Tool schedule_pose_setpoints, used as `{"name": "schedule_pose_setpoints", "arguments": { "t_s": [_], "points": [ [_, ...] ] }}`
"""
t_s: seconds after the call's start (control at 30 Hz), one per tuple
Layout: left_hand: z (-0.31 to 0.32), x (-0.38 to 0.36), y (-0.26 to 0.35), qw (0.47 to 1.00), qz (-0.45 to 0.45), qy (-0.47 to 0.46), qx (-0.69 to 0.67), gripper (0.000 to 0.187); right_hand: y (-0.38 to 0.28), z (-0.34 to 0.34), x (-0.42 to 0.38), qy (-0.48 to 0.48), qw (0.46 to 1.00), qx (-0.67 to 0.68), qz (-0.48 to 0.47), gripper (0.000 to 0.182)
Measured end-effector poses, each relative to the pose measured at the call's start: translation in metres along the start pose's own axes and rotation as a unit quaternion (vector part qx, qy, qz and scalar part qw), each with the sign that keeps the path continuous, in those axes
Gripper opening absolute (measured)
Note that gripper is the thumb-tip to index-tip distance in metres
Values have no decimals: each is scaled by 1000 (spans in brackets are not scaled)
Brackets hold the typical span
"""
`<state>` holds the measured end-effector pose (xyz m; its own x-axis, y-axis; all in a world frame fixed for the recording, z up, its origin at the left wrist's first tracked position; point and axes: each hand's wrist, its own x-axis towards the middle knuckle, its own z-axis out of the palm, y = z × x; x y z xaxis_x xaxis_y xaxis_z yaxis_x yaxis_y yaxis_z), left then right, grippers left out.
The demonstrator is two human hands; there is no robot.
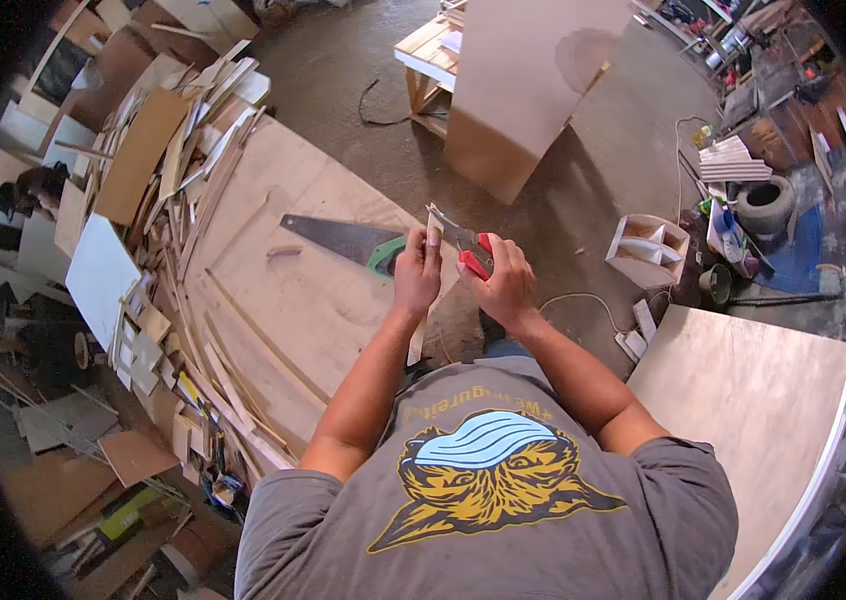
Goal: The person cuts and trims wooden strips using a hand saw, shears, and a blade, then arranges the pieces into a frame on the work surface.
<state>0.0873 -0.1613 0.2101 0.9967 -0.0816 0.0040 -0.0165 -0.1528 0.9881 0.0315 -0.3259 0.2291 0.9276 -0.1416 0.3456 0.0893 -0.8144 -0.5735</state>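
Note:
My left hand (417,274) is closed around a narrow pale wood strip (417,343), which runs upright between the fingers and shows below the palm. My right hand (503,280) grips red-handled pliers (480,258), their metal jaws pointing up and left at the strip's upper end. Whether the jaws touch or pinch the strip is too small to tell. Just left of my left hand, a handsaw (333,237) with a green handle lies flat on a plywood sheet (313,180). A small curved wood scrap (284,251) rests near the blade.
Wood offcuts (203,110) are heaped along the left. Ahead stands a large brown panel (513,90) beside a slatted wooden table (428,60). On the right are a divided wooden box (648,252), a cable (583,297), a tyre-like ring (765,205) and a leaning plywood panel (743,430).

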Motion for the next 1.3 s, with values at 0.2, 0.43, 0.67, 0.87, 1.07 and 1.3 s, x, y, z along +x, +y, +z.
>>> {"name": "schedule_pose_setpoints", "arguments": {
  "t_s": [0.2, 0.43, 0.67, 0.87, 1.07, 1.3],
  "points": [
    [63, 28, 3, 995, -2, -94, -12, 31, 54, -21, 0, 27, 996, 20, 82, 56],
    [120, 49, 15, 987, 25, -142, 71, 31, 98, -47, 2, 25, 984, 27, 172, 57],
    [164, 68, -5, 980, 6, -173, 101, 33, 145, -46, 3, 18, 969, 81, 231, 51],
    [194, 81, -18, 981, -36, -186, 30, 31, 167, -44, 10, 55, 928, 200, 309, 50],
    [198, 91, -25, 982, -40, -183, 28, 34, 191, -38, 15, 107, 974, 118, 160, 51],
    [157, 90, -23, 985, -62, -131, 90, 36, 170, -36, 46, -127, 939, 184, 263, 50]
  ]
}}
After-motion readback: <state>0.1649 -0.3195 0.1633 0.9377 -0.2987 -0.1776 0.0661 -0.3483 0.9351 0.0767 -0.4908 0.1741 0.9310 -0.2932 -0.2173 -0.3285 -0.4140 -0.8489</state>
